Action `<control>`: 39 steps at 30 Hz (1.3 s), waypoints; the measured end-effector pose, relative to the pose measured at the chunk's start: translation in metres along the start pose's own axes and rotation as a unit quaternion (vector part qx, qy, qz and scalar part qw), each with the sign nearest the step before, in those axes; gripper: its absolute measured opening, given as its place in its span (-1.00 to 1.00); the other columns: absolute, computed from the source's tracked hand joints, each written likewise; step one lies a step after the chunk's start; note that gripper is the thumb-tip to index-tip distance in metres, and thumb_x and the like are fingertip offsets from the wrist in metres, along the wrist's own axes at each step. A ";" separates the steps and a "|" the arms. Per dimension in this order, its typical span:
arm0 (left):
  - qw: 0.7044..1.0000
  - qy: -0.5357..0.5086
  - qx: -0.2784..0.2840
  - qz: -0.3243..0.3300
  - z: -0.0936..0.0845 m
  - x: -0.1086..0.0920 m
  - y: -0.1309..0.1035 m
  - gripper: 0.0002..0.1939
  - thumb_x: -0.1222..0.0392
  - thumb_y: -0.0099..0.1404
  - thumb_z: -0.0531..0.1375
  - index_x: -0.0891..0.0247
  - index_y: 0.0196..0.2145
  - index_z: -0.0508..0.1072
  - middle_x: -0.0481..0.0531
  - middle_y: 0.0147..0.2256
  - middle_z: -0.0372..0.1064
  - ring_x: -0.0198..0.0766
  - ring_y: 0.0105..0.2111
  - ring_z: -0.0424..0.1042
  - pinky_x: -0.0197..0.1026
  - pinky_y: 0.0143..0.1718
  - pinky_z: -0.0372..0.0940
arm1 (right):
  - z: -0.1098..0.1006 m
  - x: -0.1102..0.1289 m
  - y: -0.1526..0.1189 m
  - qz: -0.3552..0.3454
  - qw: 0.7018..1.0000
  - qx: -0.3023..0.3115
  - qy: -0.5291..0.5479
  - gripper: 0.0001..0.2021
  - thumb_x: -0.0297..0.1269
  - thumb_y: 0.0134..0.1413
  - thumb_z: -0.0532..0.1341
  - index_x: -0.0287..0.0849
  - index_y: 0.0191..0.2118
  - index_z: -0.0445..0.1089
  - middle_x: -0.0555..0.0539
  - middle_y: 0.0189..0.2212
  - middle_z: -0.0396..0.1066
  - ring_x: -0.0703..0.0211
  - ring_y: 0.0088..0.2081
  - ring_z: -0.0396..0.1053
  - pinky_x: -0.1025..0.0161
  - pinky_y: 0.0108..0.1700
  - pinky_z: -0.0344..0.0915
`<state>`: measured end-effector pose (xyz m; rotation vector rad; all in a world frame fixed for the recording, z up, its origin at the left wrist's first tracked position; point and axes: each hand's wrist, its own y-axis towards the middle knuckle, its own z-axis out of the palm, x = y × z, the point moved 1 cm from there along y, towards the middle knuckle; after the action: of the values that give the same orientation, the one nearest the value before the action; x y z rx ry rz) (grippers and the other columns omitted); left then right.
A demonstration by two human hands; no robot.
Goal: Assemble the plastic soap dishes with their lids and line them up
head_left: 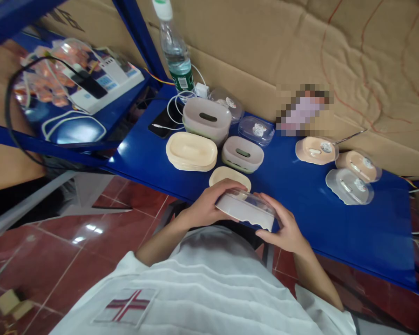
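Both hands grip a grey box with a clear lid just above the near edge of the blue bench. The left hand and the right hand wrap their fingers around its ends. A cream lid lies just behind the box.

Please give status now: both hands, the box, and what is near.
Left hand and right hand both grip grey soap box with clear lid. Held above blue table edge. Cream lid just behind.

The tabletop is shiny blue metal. The box looks like smooth plastic with a clear lid. The back wall is rough brown cardboard.
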<state>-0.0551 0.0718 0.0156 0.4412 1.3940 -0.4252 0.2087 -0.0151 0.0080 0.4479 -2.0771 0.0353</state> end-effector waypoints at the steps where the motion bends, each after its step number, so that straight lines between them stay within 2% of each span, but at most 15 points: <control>1: 1.000 -0.011 0.000 0.002 0.002 0.003 0.000 -0.33 0.13 0.02 0.61 0.11 0.11 0.63 0.22 0.06 0.57 0.15 0.07 0.54 0.06 0.21 0.34 | -0.001 0.001 0.000 -0.010 1.000 -0.009 -0.022 -0.18 -0.13 0.22 0.42 0.01 0.51 0.13 -0.22 0.36 0.39 -0.14 0.30 0.46 -0.03 0.27 0.51; 4: 1.000 0.006 0.025 0.018 0.008 0.008 0.000 -0.35 0.14 0.20 0.52 0.08 0.24 0.54 0.25 0.20 0.50 0.17 0.21 0.48 0.09 0.29 0.30 | -0.010 0.002 -0.003 -0.039 0.994 -0.030 -0.095 -0.26 -0.29 0.23 0.36 0.02 0.48 0.19 -0.16 0.31 0.45 -0.06 0.24 0.52 0.03 0.24 0.53; 8: 0.982 0.174 0.041 0.066 0.013 0.011 -0.003 -0.37 0.15 0.37 0.39 -0.02 0.36 0.43 0.20 0.44 0.22 0.17 0.44 0.21 0.20 0.44 0.13 | -0.045 -0.016 -0.017 -0.021 0.972 -0.064 -0.226 -0.30 -0.30 0.25 0.33 0.04 0.47 0.22 -0.15 0.34 0.41 -0.13 0.30 0.46 -0.09 0.29 0.50; 13: 0.942 0.319 0.082 0.068 0.004 0.018 -0.013 -0.55 0.14 0.49 0.26 -0.04 0.29 0.50 0.16 0.35 0.38 0.13 0.39 0.30 0.24 0.45 0.12 | -0.098 -0.057 -0.045 0.012 0.917 -0.155 -0.368 -0.36 -0.26 0.33 0.30 0.08 0.47 0.23 -0.19 0.37 0.35 -0.30 0.40 0.31 -0.35 0.39 0.32; 16: 0.927 0.364 0.064 0.063 -0.007 0.027 -0.016 -0.58 0.17 0.51 0.22 -0.02 0.28 0.51 0.16 0.36 0.37 0.14 0.43 0.25 0.29 0.49 0.03 | -0.112 -0.073 -0.057 0.033 0.884 -0.171 -0.433 -0.38 -0.30 0.38 0.25 0.05 0.48 0.21 -0.23 0.38 0.34 -0.30 0.43 0.26 -0.29 0.42 0.28; 19: 0.920 0.390 0.028 0.034 -0.015 0.036 -0.016 -0.54 0.17 0.51 0.21 -0.02 0.31 0.48 0.16 0.43 0.26 0.17 0.48 0.15 0.34 0.50 -0.07 | -0.114 -0.080 -0.061 0.047 0.863 -0.172 -0.472 -0.38 -0.30 0.39 0.27 0.04 0.48 0.23 -0.25 0.38 0.33 -0.34 0.43 0.25 -0.28 0.41 0.28; 21: 0.922 0.387 0.009 0.019 -0.018 0.040 -0.016 -0.52 0.16 0.50 0.23 -0.03 0.33 0.46 0.16 0.45 0.23 0.18 0.49 0.12 0.33 0.51 -0.10 | -0.114 -0.080 -0.059 0.056 0.861 -0.164 -0.479 -0.35 -0.30 0.39 0.28 0.01 0.51 0.17 -0.27 0.40 0.31 -0.36 0.41 0.29 -0.31 0.39 0.30; 24: 0.930 0.366 0.000 0.006 -0.019 0.041 -0.015 -0.61 0.14 0.49 0.25 -0.04 0.23 0.55 0.17 0.39 0.32 0.20 0.44 0.22 0.31 0.48 -0.07 | -0.106 -0.071 -0.050 0.064 0.851 -0.176 -0.490 -0.34 -0.33 0.39 0.28 0.06 0.51 0.17 -0.26 0.41 0.30 -0.36 0.41 0.29 -0.34 0.42 0.22; 27: 0.936 0.353 -0.001 0.001 -0.018 0.039 -0.014 -0.74 0.12 0.48 0.26 0.00 0.07 0.64 0.19 0.33 0.41 0.22 0.37 0.32 0.29 0.42 0.03 | -0.076 -0.046 -0.029 0.035 0.858 -0.188 -0.476 -0.37 -0.31 0.38 0.30 0.07 0.48 0.23 -0.22 0.38 0.35 -0.35 0.41 0.28 -0.38 0.38 0.26; 29: 0.937 0.350 0.000 0.003 -0.017 0.037 -0.014 -0.79 0.09 0.48 0.28 0.02 0.02 0.66 0.19 0.31 0.44 0.21 0.34 0.36 0.26 0.38 0.10 | -0.043 -0.026 -0.008 -0.020 0.890 -0.135 -0.435 -0.41 -0.28 0.39 0.30 0.04 0.45 0.26 -0.18 0.34 0.41 -0.27 0.37 0.34 -0.32 0.34 0.36; 32: 0.933 0.358 0.010 0.028 -0.015 0.035 -0.018 -0.81 0.08 0.48 0.29 0.03 -0.01 0.65 0.17 0.26 0.48 0.15 0.27 0.43 0.22 0.34 0.17 | 0.002 -0.002 0.022 -0.104 0.922 0.000 -0.374 -0.53 -0.28 0.42 0.27 0.00 0.37 0.35 -0.08 0.32 0.44 -0.11 0.33 0.41 -0.14 0.37 0.41; 34: 0.933 0.356 0.007 0.055 -0.013 0.032 -0.023 -0.80 0.11 0.50 0.26 0.03 0.02 0.64 0.16 0.28 0.47 0.09 0.26 0.44 0.20 0.34 0.22 | 0.014 0.007 0.036 -0.145 0.926 0.013 -0.347 -0.61 -0.40 0.43 0.22 -0.02 0.28 0.43 -0.03 0.26 0.50 -0.01 0.28 0.47 -0.05 0.35 0.44; 36: 0.945 0.317 -0.040 0.071 -0.012 0.028 -0.029 -0.75 0.12 0.50 0.26 0.04 0.08 0.60 0.17 0.35 0.37 0.05 0.30 0.40 0.16 0.34 0.28 | 0.011 0.012 0.043 -0.178 0.930 -0.026 -0.320 -0.63 -0.51 0.40 0.18 -0.02 0.19 0.49 -0.03 0.17 0.58 0.04 0.22 0.52 -0.06 0.34 0.46; 37: 0.956 0.272 -0.084 0.069 -0.011 0.027 -0.032 -0.70 0.11 0.49 0.28 0.05 0.14 0.57 0.18 0.39 0.30 0.05 0.34 0.36 0.13 0.32 0.31 | 0.006 0.014 0.046 -0.190 0.932 -0.043 -0.305 -0.63 -0.53 0.39 0.18 -0.03 0.16 0.51 -0.04 0.13 0.60 0.04 0.21 0.53 -0.08 0.34 0.45; 39: 0.978 0.114 -0.173 0.034 -0.011 0.025 -0.037 -0.55 0.06 0.44 0.34 0.04 0.24 0.49 0.20 0.43 0.22 0.05 0.35 0.34 0.06 0.25 0.39 | -0.002 0.019 0.048 -0.213 0.934 -0.060 -0.279 -0.64 -0.56 0.36 0.20 -0.06 0.13 0.52 -0.07 0.10 0.61 0.02 0.24 0.51 -0.12 0.35 0.42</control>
<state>-0.0805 0.0455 -0.0121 0.2553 1.6339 -0.0717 0.1856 0.0245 0.0326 0.9039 -2.4627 -0.5312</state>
